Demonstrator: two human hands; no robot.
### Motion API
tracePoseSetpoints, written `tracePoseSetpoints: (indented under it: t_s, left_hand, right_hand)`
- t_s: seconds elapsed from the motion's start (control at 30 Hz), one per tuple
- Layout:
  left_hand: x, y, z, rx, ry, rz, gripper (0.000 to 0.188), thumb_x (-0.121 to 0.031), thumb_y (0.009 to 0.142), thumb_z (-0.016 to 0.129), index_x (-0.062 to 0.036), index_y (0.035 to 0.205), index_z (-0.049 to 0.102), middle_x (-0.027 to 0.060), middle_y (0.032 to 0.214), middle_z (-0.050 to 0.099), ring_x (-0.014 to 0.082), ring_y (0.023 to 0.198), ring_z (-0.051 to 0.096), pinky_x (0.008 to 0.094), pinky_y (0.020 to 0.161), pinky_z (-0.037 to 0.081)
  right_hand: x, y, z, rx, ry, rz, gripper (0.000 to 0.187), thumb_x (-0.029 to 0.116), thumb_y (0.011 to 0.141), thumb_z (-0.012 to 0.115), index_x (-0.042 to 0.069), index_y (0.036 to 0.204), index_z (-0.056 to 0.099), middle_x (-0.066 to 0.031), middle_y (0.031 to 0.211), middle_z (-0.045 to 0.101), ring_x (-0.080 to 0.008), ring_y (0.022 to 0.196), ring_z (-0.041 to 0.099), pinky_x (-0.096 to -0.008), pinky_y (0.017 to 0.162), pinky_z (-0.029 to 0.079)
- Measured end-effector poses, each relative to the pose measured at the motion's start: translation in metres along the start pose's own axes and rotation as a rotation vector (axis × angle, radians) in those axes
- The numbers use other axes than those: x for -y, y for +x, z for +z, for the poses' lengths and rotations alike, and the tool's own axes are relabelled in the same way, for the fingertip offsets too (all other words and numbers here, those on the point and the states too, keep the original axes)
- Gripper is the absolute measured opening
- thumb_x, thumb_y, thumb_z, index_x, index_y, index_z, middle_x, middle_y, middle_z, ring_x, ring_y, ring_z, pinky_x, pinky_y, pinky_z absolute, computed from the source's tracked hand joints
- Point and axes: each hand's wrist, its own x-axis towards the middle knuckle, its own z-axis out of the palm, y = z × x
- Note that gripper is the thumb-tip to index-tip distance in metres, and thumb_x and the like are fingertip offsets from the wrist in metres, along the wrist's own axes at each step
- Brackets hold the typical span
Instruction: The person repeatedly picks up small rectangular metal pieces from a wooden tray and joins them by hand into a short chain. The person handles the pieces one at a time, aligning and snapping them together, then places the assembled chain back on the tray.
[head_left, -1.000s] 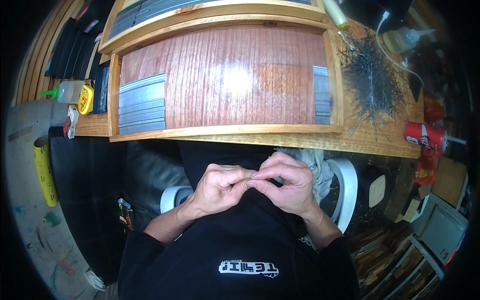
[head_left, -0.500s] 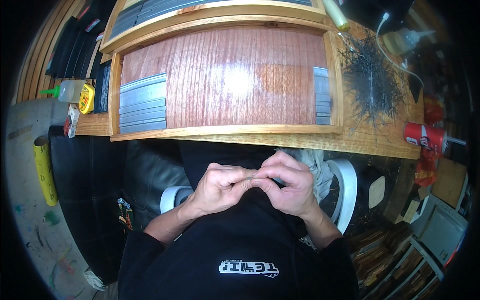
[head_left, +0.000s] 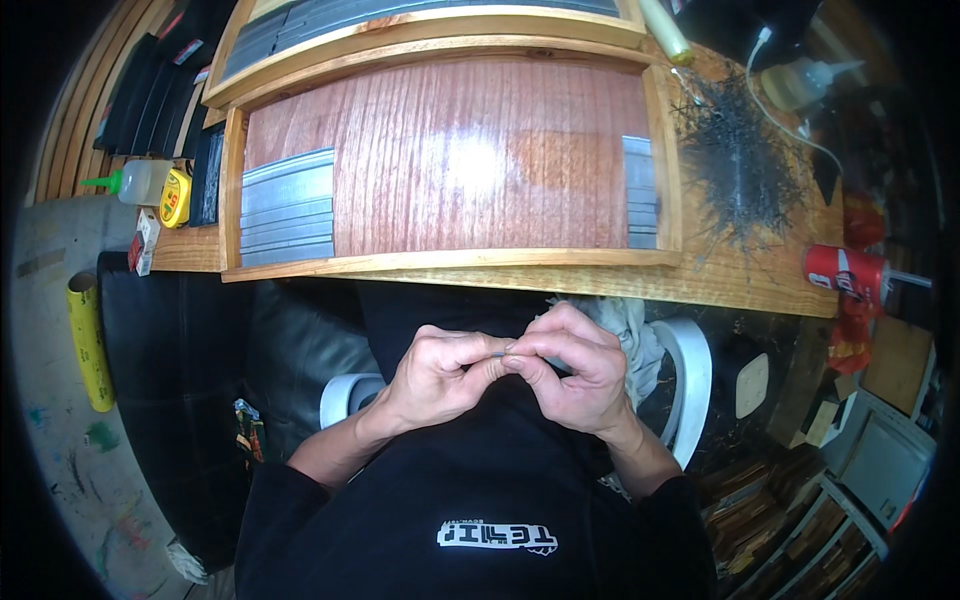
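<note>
My left hand point(head_left: 447, 370) and my right hand point(head_left: 575, 370) meet fingertip to fingertip above my lap. Between their pinched thumbs and forefingers is a thin, small greyish piece point(head_left: 499, 354), mostly covered by the fingers; its kind is too small to make out. Beyond the hands, on the table, lies a shallow wooden frame tray point(head_left: 450, 262) with a reddish-brown wood base. Grey flat strips point(head_left: 287, 205) are stacked at its left end, and shorter grey strips point(head_left: 641, 190) at its right end.
A second wooden tray point(head_left: 430, 32) with grey strips stands behind. To the right are a heap of thin dark slivers point(head_left: 740, 165), a squeeze bottle point(head_left: 800, 85) and a red can point(head_left: 845, 272). A green-tipped bottle point(head_left: 142, 182) and yellow tape measure point(head_left: 175, 197) sit left.
Both hands keep their pinch in nearly the same place. The small piece between the fingertips looks slightly turned. The view has shifted very slightly.
</note>
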Motion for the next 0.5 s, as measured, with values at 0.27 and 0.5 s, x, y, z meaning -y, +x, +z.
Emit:
tracePoseSetpoints:
  t_s: [0.27, 0.5]
  left_hand:
    - [-0.004, 0.005, 0.001, -0.179, 0.012, 0.178, 0.021, 0.010, 0.088, 0.075, 0.0051, 0.108, 0.077, 0.0204, 0.106, 0.079, 0.0243, 0.091, 0.080, 0.0311, 0.079, 0.065]
    - [-0.018, 0.027, 0.006, -0.126, 0.147, 0.360, 0.027, 0.012, 0.085, 0.075, 0.0042, 0.111, 0.076, 0.0196, 0.107, 0.079, 0.0256, 0.087, 0.080, 0.0319, 0.078, 0.065]
  right_hand:
    - [0.068, 0.023, -0.086, -0.331, -0.554, -0.241, 0.017, -0.004, 0.079, 0.083, 0.005, 0.093, 0.079, -0.0050, 0.087, 0.070, -0.0141, 0.073, 0.064, -0.0276, 0.061, 0.050]
    - [0.074, 0.043, -0.109, -0.537, -0.877, -0.140, 0.009, -0.007, 0.084, 0.078, -0.004, 0.091, 0.073, -0.0107, 0.089, 0.068, -0.0203, 0.081, 0.067, -0.0297, 0.070, 0.052]
